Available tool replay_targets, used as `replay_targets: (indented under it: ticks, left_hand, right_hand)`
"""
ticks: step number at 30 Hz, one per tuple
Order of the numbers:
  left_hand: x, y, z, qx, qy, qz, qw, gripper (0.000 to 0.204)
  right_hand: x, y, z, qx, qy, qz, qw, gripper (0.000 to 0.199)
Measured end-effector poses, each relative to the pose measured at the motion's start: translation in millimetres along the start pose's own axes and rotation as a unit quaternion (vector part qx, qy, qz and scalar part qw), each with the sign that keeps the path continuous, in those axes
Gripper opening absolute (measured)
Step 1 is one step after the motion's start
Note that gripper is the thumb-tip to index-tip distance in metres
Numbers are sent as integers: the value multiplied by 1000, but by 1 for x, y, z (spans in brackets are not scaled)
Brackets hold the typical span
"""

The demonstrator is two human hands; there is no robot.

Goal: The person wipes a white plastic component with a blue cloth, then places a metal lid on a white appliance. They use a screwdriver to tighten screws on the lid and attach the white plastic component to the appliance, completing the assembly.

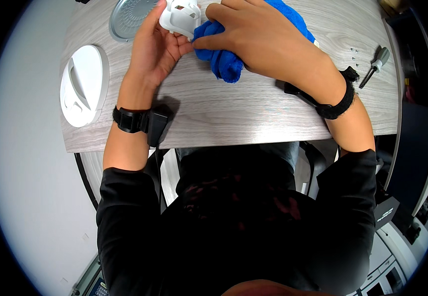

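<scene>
At the far edge of the view, my left hand (160,49) grips a small white plastic part (183,19) with cut-out openings, thumb along its left side and fingers beneath. My right hand (253,37) is closed on a bunched blue cloth (226,64), pressed up close to the right side of the white part. More of the cloth spreads out behind the right hand. Whether the cloth touches the part is hard to tell. A round grey metal cover (125,22) with a dimpled pattern lies just left of my left hand, partly cut off by the view's edge.
A white oval plastic housing (88,81) rests at the table's left edge. On the right lie a screwdriver (375,66) with a grey handle and several small screws (354,54). The wood-grain table (214,118) ends just before my body. A dark shelf unit (416,108) stands beyond its right edge.
</scene>
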State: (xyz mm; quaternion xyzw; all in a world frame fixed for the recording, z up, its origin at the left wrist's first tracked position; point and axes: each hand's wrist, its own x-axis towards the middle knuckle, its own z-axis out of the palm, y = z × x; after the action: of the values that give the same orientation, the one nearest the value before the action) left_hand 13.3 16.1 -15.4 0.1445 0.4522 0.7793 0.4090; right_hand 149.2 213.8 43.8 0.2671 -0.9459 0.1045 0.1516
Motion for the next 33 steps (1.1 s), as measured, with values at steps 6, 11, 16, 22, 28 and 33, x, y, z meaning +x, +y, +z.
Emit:
replay_targets:
  ticks: [6,11,16,22,28,33]
  left_hand:
    - [-1,3,1,-43,-22,-16,999,54]
    - [-1,8,1,-62,-67,-27,995,56]
    - [-4,6,7,-64,-71,2,995,55]
    - [-7,5,7,-71,-28,1,997,51]
    - [-5,3,-3,-80,-99,-14,992,52]
    - [-2,0,0,-113,-210,-3,971,54]
  right_hand:
    - [-2,-1,5,-84,23,-2,996,28]
    - [-1,0,-3,-66,-1,10,998,29]
    - [1,0,-18,-56,-20,37,998,30]
    - [1,-2,-16,-23,27,6,999,30]
    - [-1,5,-11,-30,49,43,997,27]
    - [-3,7,-14,-45,44,55,997,27]
